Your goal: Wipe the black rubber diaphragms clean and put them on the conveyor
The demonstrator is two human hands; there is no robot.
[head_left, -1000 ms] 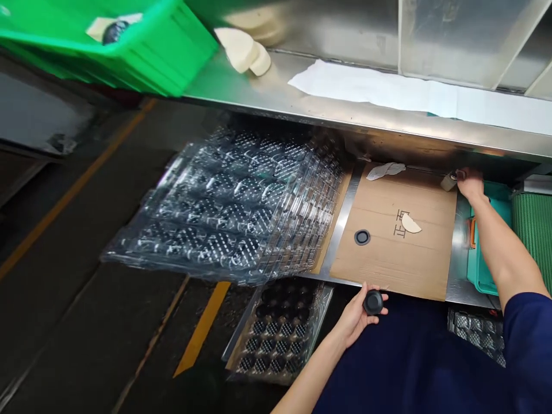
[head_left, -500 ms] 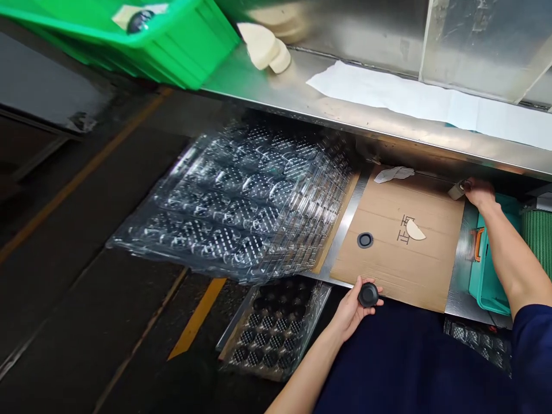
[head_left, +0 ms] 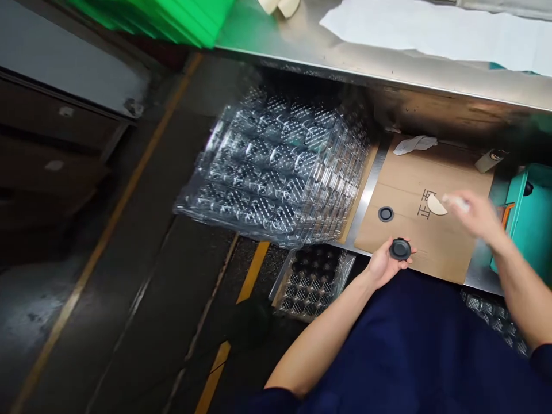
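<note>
My left hand (head_left: 385,267) grips a round black cap-like part (head_left: 400,249) by its rim, at the front edge of a cardboard sheet (head_left: 448,253). My right hand (head_left: 478,217), smeared by motion, is above the cardboard with its fingers pinched around a small whitish thing (head_left: 457,202) too blurred to name. Just left of those fingertips lies a cream half-round pad (head_left: 436,204). A dark ring-shaped disc (head_left: 386,214) rests on the cardboard's left side. Near its back right corner is a small bottle (head_left: 489,160) with a dark top.
Stacked clear plastic trays (head_left: 263,167) with rounded cells stand left of the cardboard. A teal bin (head_left: 530,224) is at the right. Behind runs a metal shelf (head_left: 302,49) bearing white paper (head_left: 414,26) and a green crate (head_left: 172,20). A crumpled white cloth (head_left: 415,145) lies at the back.
My right hand has let go of the bottle and moved towards the cream pad, now with a whitish thing at its fingertips. My left hand still holds the black part. The view has shifted.
</note>
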